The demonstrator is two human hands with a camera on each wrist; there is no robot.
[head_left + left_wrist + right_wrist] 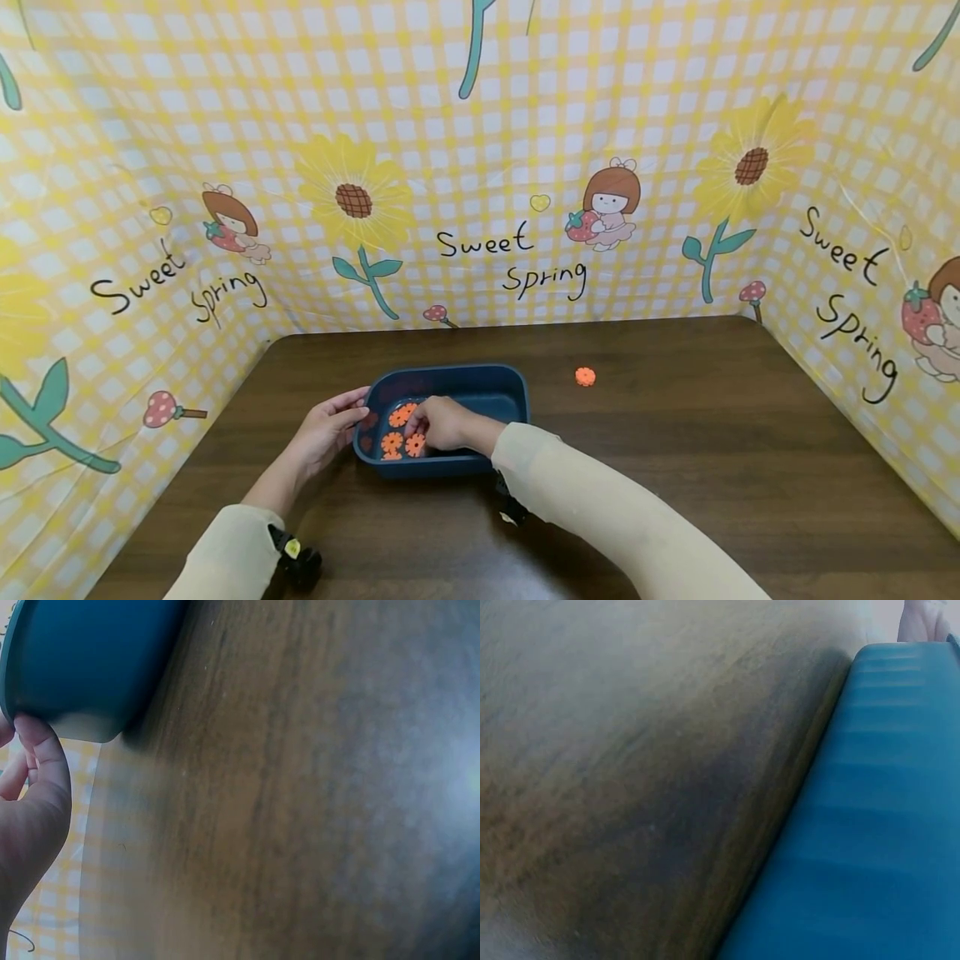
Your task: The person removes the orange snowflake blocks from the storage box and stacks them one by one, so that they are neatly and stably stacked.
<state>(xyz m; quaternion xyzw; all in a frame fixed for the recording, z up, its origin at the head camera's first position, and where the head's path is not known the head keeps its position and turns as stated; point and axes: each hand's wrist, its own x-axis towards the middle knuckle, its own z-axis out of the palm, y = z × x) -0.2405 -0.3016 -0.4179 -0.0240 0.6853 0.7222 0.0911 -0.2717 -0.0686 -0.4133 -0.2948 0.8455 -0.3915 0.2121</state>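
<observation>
A dark blue rectangular container (457, 469) stands on the table, with several orange flower-shaped pieces (392, 442) at its left end. The left hand (324, 433) pinches the container's left rim between thumb and fingers; in the left wrist view the same hand (37, 795) is at the container's edge (90, 667). Inside the container, the right hand (442, 423) reaches down with bent fingers beside an orange piece (415, 445); its fingertips are partly hidden. The right wrist view shows mostly the container's outer side (855, 825).
One orange flower-shaped piece (585, 377) lies on the brown table (675, 433), to the right of the container. Yellow checked cloth (480, 167) with printed flowers and figures surrounds the back and sides of the table.
</observation>
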